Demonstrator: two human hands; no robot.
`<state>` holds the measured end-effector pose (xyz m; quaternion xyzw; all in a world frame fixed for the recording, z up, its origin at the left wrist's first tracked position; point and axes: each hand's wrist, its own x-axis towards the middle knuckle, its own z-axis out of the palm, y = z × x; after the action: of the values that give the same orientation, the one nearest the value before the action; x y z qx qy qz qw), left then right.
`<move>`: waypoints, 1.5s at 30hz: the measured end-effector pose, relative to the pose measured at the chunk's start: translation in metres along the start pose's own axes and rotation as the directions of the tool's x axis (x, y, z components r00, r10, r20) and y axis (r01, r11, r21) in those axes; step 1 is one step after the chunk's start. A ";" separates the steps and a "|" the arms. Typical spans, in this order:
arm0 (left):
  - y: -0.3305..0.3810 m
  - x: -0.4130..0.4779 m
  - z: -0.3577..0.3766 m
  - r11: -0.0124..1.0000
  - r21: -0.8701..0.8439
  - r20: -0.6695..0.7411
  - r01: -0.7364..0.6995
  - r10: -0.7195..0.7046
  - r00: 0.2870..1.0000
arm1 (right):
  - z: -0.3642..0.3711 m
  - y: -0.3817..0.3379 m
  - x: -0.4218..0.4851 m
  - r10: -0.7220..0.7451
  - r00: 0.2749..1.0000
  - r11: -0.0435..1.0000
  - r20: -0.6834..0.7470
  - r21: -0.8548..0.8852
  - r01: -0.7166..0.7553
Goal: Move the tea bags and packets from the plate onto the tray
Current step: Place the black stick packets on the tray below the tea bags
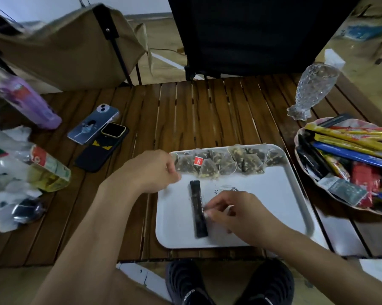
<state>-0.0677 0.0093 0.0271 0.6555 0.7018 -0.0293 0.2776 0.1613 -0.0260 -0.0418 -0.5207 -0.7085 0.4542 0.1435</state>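
A white tray (273,194) lies in the middle of the wooden slat table. Several mesh tea bags (225,164) sit in a row along its far edge. One black stick packet (197,203) lies lengthwise on the tray's left half. My right hand (236,214) pinches that packet's right edge with its fingertips. My left hand (150,170) hovers at the tray's far left corner, next to the leftmost tea bag. Its fingers are loosely curled and nothing shows in them. At the right stands a scalloped plate (300,137) piled with several coloured stick packets (348,150).
A glass fish-shaped vase (311,91) stands behind the plate. Two phones (97,137) lie left of the tray. Further left are a purple bottle (31,102), a lying drink bottle (49,168) and plastic bags. Two chairs stand beyond the table. My shoes show below its near edge.
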 end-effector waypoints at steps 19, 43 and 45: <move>-0.002 0.018 0.021 0.982 0.078 0.339 0.174 -0.190 0.921 | -0.004 0.008 -0.007 -0.181 0.984 0.943 0.008 -0.282 0.176; 0.070 0.004 0.038 0.934 0.328 -0.245 -0.138 0.226 0.943 | -0.080 0.011 -0.004 -0.086 0.979 0.877 -0.186 -0.479 -0.014; 0.075 0.009 0.040 0.932 0.330 -0.291 -0.152 0.254 0.922 | -0.096 0.014 -0.005 -0.068 0.961 0.868 -0.267 -0.491 -0.075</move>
<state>0.0168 0.0116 0.0137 0.7556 0.6527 0.0032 0.0551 0.2369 0.0178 0.0010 -0.5991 -0.7735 0.1803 0.1011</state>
